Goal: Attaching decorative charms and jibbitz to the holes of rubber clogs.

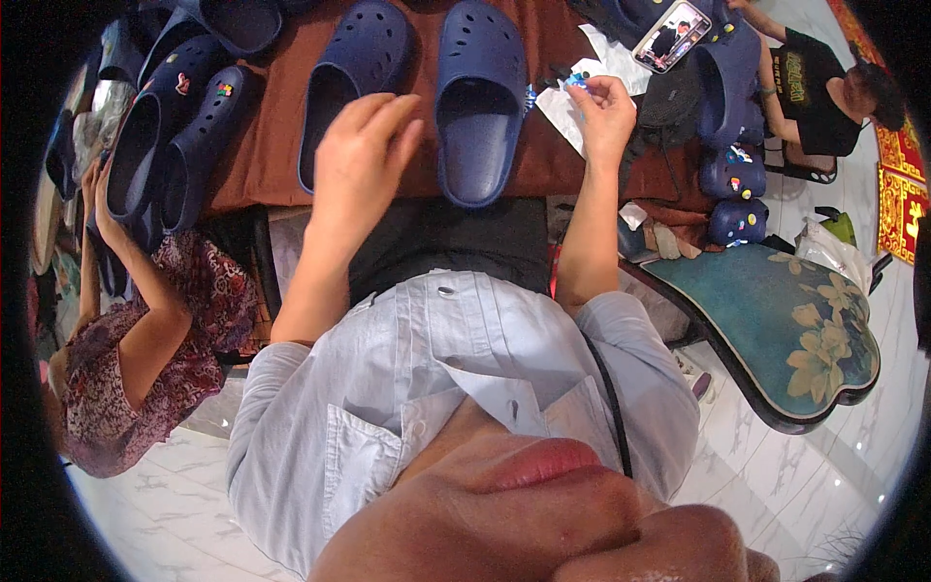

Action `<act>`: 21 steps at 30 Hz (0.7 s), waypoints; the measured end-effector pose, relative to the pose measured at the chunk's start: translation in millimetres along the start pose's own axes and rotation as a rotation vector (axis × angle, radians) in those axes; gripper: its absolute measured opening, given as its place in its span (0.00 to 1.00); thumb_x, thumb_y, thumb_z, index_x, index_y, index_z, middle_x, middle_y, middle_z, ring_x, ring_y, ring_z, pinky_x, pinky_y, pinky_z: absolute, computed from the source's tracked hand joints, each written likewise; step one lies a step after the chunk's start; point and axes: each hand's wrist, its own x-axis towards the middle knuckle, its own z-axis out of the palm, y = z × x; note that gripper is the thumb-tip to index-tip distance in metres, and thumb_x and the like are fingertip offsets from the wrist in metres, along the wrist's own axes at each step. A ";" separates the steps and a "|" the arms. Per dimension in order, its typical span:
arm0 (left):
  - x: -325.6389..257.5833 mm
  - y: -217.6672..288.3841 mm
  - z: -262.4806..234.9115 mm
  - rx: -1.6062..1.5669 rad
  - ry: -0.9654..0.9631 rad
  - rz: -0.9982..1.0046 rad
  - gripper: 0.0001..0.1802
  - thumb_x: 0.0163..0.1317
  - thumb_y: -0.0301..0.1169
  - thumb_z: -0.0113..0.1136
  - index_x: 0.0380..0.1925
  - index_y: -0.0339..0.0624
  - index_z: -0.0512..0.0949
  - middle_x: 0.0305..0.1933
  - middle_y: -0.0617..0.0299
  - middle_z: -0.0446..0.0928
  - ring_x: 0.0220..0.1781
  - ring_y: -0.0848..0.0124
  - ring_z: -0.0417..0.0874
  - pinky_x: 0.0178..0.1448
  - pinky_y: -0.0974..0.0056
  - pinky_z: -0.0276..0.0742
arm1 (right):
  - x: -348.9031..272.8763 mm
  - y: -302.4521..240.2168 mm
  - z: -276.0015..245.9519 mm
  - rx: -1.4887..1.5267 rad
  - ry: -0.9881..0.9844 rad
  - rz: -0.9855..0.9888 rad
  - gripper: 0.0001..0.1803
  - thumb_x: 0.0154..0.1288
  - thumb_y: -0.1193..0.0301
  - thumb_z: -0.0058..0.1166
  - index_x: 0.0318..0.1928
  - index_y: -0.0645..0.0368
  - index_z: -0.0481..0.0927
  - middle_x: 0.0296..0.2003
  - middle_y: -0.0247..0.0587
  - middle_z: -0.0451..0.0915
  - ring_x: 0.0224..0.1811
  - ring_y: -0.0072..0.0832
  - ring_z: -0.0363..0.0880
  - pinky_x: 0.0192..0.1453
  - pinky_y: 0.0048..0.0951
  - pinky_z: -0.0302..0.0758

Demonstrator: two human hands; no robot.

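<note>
Two navy blue clogs with round vent holes lie side by side on a brown cloth, the left clog (364, 44) and the right clog (477, 126). My left hand (361, 160) hovers over the opening of the left clog, its fingers stretched loosely to the right and nothing visible in them. My right hand (606, 109) pinches a small blue shoe charm (578, 81) between thumb and fingers, above a crumpled white wrapper (558, 112). Another small blue-and-white piece (529, 96) shows at the right clog's outer edge.
More navy clogs with charms (170, 107) are at the left, where a person in a patterned dress (145, 330) reaches in. On the right are a phone (671, 37), a black bag (669, 102), decorated clogs (737, 221), a floral chair seat (776, 320) and a person in black (819, 92).
</note>
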 end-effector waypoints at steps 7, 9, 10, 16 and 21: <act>-21.9 6.6 34.5 -0.178 -0.115 0.135 0.14 0.60 0.25 0.67 0.47 0.37 0.83 0.50 0.48 0.80 0.52 0.51 0.82 0.56 0.55 0.80 | -17.6 -12.6 4.5 0.154 -0.090 0.073 0.14 0.57 0.84 0.65 0.44 0.64 0.82 0.37 0.36 0.83 0.38 0.21 0.81 0.41 0.22 0.78; -23.0 6.7 39.1 -0.172 -0.111 0.156 0.15 0.59 0.25 0.67 0.47 0.37 0.83 0.50 0.48 0.80 0.53 0.51 0.82 0.56 0.55 0.79 | -22.4 -22.0 7.2 0.214 -0.056 0.011 0.14 0.57 0.85 0.64 0.45 0.65 0.81 0.38 0.38 0.83 0.38 0.22 0.81 0.43 0.21 0.78; -22.6 7.7 40.6 -0.167 -0.110 0.180 0.15 0.59 0.25 0.67 0.47 0.37 0.83 0.50 0.48 0.80 0.53 0.51 0.82 0.57 0.54 0.79 | -24.0 -23.7 8.1 0.214 -0.055 0.009 0.14 0.57 0.85 0.64 0.45 0.65 0.81 0.38 0.38 0.83 0.38 0.22 0.81 0.43 0.21 0.78; -15.8 11.7 55.3 -0.145 -0.112 0.286 0.14 0.58 0.27 0.67 0.45 0.38 0.83 0.49 0.49 0.81 0.53 0.52 0.81 0.57 0.53 0.78 | -19.6 -30.3 28.3 0.408 -0.027 -0.010 0.12 0.59 0.85 0.64 0.43 0.64 0.81 0.37 0.37 0.83 0.38 0.22 0.81 0.44 0.22 0.78; 3.8 12.5 77.7 -0.110 -0.147 0.350 0.15 0.58 0.28 0.66 0.46 0.38 0.82 0.47 0.51 0.81 0.53 0.52 0.81 0.57 0.52 0.77 | -3.6 -32.6 59.8 0.370 -0.145 -0.055 0.07 0.59 0.81 0.65 0.38 0.64 0.83 0.34 0.33 0.83 0.34 0.18 0.78 0.41 0.20 0.74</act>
